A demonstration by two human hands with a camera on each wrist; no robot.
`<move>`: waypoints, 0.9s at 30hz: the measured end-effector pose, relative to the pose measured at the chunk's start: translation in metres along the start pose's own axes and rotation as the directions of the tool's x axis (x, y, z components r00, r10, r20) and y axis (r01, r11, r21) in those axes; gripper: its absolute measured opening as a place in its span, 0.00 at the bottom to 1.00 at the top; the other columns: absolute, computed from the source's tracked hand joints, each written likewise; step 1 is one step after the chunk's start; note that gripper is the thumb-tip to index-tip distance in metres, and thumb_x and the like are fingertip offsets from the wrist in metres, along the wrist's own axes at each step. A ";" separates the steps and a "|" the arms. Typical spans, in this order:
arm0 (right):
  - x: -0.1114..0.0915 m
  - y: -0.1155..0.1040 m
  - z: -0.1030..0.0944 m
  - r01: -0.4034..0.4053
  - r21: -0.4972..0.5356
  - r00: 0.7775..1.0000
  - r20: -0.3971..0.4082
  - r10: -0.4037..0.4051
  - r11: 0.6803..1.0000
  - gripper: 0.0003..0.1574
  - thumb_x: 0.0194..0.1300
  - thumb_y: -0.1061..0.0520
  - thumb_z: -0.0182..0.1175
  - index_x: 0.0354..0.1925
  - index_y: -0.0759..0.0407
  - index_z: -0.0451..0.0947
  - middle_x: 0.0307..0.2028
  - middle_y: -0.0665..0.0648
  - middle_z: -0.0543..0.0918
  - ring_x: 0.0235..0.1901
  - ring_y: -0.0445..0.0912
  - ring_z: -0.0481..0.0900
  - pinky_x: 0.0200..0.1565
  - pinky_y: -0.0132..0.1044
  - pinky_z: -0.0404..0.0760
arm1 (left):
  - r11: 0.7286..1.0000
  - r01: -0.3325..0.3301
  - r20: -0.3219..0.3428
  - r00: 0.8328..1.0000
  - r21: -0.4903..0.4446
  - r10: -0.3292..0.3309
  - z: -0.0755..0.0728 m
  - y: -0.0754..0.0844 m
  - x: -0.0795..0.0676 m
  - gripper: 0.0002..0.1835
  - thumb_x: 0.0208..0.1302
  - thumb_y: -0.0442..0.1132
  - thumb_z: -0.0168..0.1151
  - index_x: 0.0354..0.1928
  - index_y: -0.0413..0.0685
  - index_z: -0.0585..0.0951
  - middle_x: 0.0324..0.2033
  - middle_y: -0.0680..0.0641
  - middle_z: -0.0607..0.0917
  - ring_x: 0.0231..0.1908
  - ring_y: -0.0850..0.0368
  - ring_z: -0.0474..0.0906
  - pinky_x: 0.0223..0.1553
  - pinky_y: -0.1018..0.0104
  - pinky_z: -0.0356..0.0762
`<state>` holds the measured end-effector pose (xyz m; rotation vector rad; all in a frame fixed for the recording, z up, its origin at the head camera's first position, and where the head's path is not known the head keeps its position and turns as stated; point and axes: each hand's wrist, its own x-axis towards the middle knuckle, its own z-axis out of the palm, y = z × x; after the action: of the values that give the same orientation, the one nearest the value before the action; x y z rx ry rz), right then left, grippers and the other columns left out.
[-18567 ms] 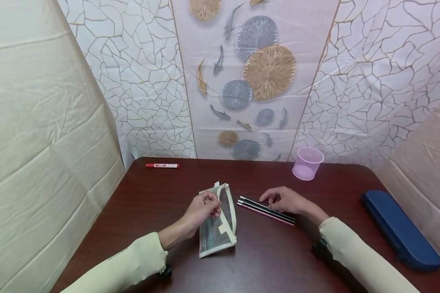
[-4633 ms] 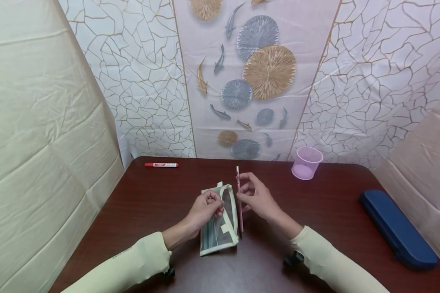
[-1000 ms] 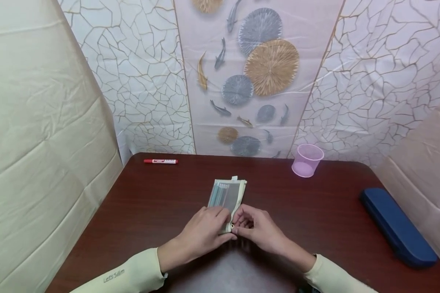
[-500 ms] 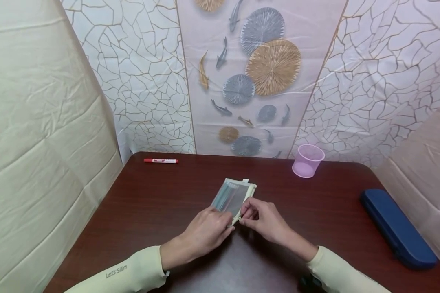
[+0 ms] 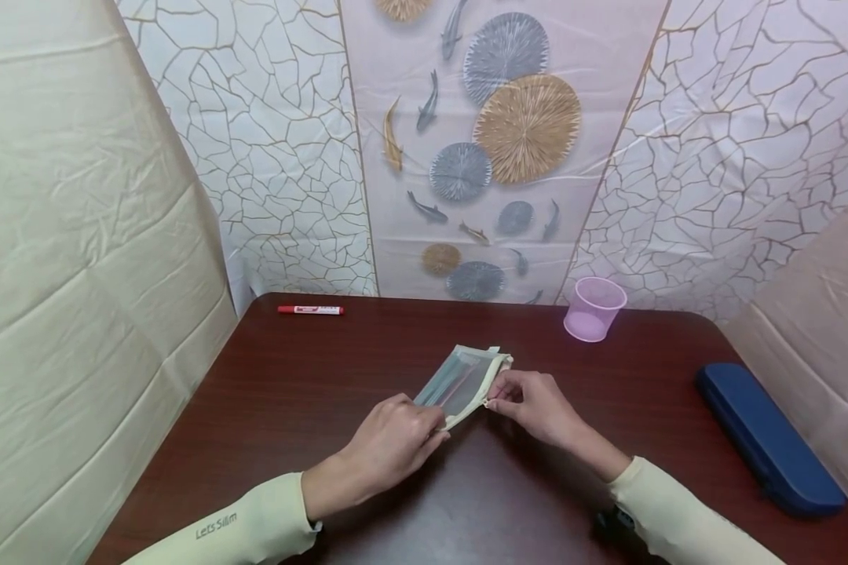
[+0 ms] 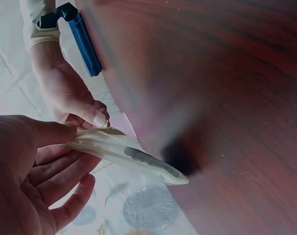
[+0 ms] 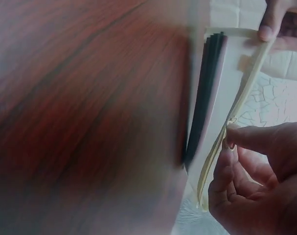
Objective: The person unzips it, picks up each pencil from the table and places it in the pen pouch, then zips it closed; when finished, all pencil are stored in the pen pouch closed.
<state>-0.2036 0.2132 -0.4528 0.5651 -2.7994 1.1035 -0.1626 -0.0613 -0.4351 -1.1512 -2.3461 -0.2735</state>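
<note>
A see-through mesh pencil pouch point(image 5: 475, 380) with cream edging hangs at a slant between both hands over the middle of the table. Dark pencils and a pink one point(image 7: 205, 93) lie inside, along the side away from the zip. My left hand point(image 5: 396, 435) grips the pouch's near corner, thumb on one face and fingers behind. Thumb and forefinger of my right hand point(image 5: 535, 406) pinch the zipper pull point(image 7: 231, 121), partway along the zip edge. Between that pull and the left hand the zip edge looks closed; past it, the edges stand apart.
A red and white marker point(image 5: 311, 310) lies at the table's back left. A pink cup point(image 5: 590, 312) stands at the back right, and a long blue case point(image 5: 770, 439) rests along the right edge of the brown table point(image 5: 254, 408).
The pencils, earlier on the table, are now in the pouch. Over the last second my right hand has drawn the pull along the zip, away from the left hand; the pouch has swung right.
</note>
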 end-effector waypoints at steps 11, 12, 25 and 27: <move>0.002 0.034 -0.037 -0.093 -0.242 0.985 -0.165 0.053 0.966 0.05 0.62 0.63 0.73 0.34 0.54 0.86 0.27 0.50 0.86 0.27 0.42 0.76 0.32 0.36 0.74 | 1.000 -0.016 -0.017 1.000 0.000 0.016 -0.004 -0.006 0.004 0.12 0.64 0.46 0.76 0.33 0.52 0.81 0.23 0.57 0.85 0.23 0.62 0.81 0.41 0.63 0.84; 0.002 0.037 -0.041 -0.107 -0.244 0.984 -0.165 0.068 0.964 0.05 0.63 0.62 0.73 0.33 0.54 0.86 0.26 0.50 0.86 0.27 0.43 0.76 0.32 0.37 0.74 | 1.000 -0.014 -0.012 1.000 -0.001 0.014 -0.004 -0.008 0.004 0.11 0.64 0.45 0.76 0.33 0.52 0.81 0.24 0.57 0.86 0.24 0.62 0.82 0.41 0.63 0.84; 0.005 0.046 -0.042 -0.305 -0.319 0.952 -0.124 0.279 0.898 0.05 0.66 0.52 0.67 0.35 0.52 0.83 0.27 0.51 0.84 0.25 0.47 0.77 0.24 0.39 0.70 | 0.982 0.183 0.076 0.980 0.052 -0.186 0.035 -0.068 0.031 0.06 0.66 0.40 0.74 0.34 0.55 0.85 0.29 0.57 0.89 0.25 0.60 0.82 0.28 0.62 0.78; 0.006 0.047 -0.042 -0.316 -0.330 0.949 -0.098 0.301 0.889 0.05 0.66 0.52 0.67 0.36 0.52 0.83 0.27 0.52 0.84 0.26 0.48 0.77 0.25 0.39 0.70 | 0.974 0.223 0.113 0.967 0.050 -0.227 0.044 -0.077 0.038 0.08 0.66 0.39 0.73 0.31 0.55 0.83 0.27 0.57 0.88 0.23 0.59 0.80 0.26 0.62 0.78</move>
<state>-0.2287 0.2716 -0.4512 0.0590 -3.0100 0.6207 -0.2580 -0.0661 -0.4488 -0.9052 -2.5792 -0.2453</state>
